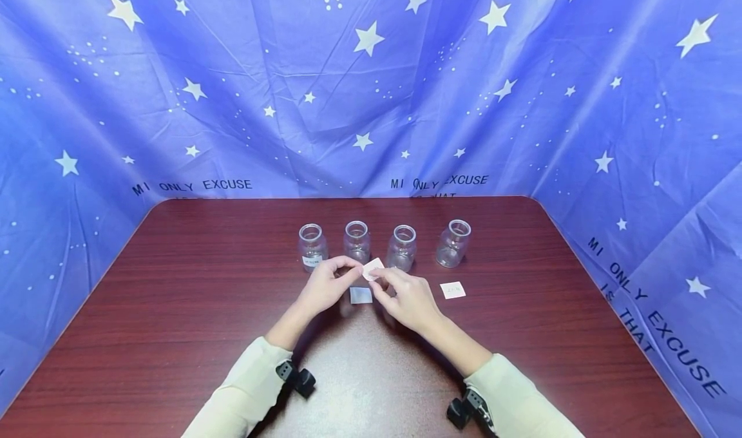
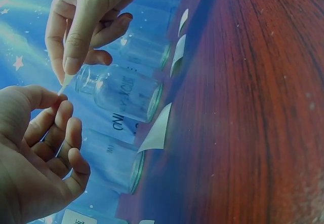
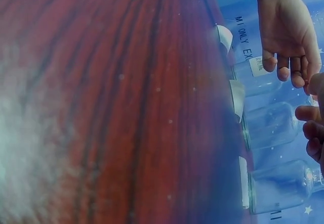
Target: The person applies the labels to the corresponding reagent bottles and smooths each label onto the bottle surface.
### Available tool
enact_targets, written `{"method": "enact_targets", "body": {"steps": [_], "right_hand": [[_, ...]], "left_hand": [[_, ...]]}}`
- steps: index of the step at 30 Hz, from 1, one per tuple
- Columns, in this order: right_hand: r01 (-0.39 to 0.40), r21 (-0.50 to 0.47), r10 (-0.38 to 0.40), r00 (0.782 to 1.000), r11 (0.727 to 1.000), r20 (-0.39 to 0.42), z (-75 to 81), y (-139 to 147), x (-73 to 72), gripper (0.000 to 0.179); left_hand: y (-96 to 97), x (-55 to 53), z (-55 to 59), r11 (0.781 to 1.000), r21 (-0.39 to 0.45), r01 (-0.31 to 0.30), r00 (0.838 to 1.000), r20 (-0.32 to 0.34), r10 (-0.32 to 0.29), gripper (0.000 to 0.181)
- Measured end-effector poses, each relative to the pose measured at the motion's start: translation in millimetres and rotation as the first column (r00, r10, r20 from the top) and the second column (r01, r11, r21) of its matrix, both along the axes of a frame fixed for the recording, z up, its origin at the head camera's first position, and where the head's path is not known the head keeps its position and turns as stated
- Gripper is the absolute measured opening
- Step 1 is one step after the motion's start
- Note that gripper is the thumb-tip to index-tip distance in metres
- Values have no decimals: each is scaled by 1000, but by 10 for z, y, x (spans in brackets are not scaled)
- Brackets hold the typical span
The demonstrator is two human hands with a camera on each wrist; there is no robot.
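Both hands meet over the front of a row of glass jars. Between thumb and finger, my left hand (image 1: 326,288) pinches the left edge of a small white label (image 1: 373,269). My right hand (image 1: 413,301) holds the same label from the right, and in the left wrist view the label (image 2: 65,84) appears edge-on between the fingertips. Behind the hands stand a second jar (image 1: 356,237) and a third jar (image 1: 402,248), both without a visible label. The leftmost jar (image 1: 310,235) carries a white label with writing (image 1: 312,261) on its front.
At the right end of the row stands another glass jar (image 1: 454,243). A written white label (image 1: 453,290) lies on the dark red table (image 1: 191,283) before it. A plain pale slip (image 1: 361,295) lies below the hands. A blue starry curtain (image 1: 301,129) hangs behind the table.
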State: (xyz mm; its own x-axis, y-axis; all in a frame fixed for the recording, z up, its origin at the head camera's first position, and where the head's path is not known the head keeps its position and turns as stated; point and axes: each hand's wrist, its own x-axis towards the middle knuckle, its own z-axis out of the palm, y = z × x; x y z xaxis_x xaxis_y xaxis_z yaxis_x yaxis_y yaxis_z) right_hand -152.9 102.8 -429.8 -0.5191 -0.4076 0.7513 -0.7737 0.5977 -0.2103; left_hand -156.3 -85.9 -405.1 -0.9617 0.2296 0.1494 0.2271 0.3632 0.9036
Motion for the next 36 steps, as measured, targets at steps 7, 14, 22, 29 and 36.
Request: {"method": "enact_targets", "body": {"steps": [7,14,22,29,36], "right_hand": [[-2,-5,2,1000,1000,15,59,-11,13,17],[81,-45,-75,989,996,127,101,7,10,12],[191,-142,-136,936,971,325,128,20,-45,10],[190,-159,-99,885,969,456,150,15,-53,10],[176,-174,-67,864,969,500,148,-3,-49,4]], "left_hand": [[-37,-57,-72,998,50,-49,999,9,48,15],[-62,-53,-59,997,56,-59,998,25,58,16],[-75,-37,-58,998,20,-51,998,25,51,15],[-73,-35,-71,1000,2,-30,1000,2,30,13],[-81,-38,-86,1000,-20,-21,999,-33,20,14]]}}
